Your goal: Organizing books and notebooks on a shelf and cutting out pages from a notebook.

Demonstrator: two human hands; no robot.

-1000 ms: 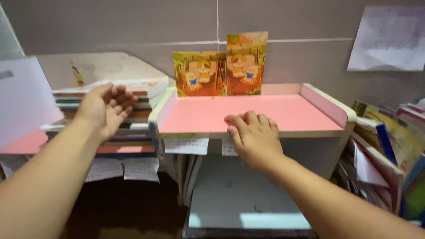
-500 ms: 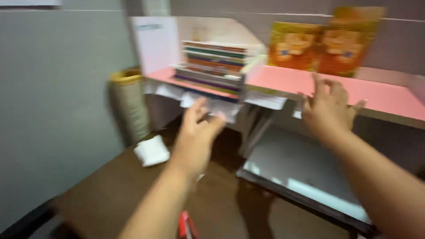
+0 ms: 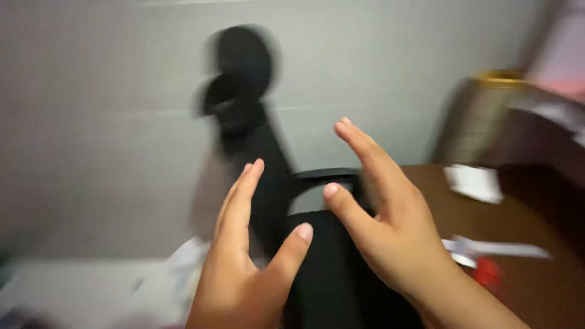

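The view is blurred by motion. My left hand [image 3: 247,268] is raised low in the middle, fingers straight and apart, holding nothing. My right hand [image 3: 384,219] is beside it to the right, also spread and holding nothing. The two hands are close together, thumbs toward each other, not touching. Behind them stands a black object [image 3: 256,140], blurred, with a black chair-like back [image 3: 329,268] below it. Both hands hover just in front of that black shape; I cannot tell whether they touch it.
A brown desk [image 3: 536,286] lies at the right with a white folded item [image 3: 474,181], a white strip of paper [image 3: 493,248] and a small red thing [image 3: 487,273]. A woven container with a yellow rim [image 3: 481,116] stands by the grey wall [image 3: 109,122].
The view has swung left, away from the pink shelf and books to the wall and a black object. Both hands left the shelf and came together in front of me.
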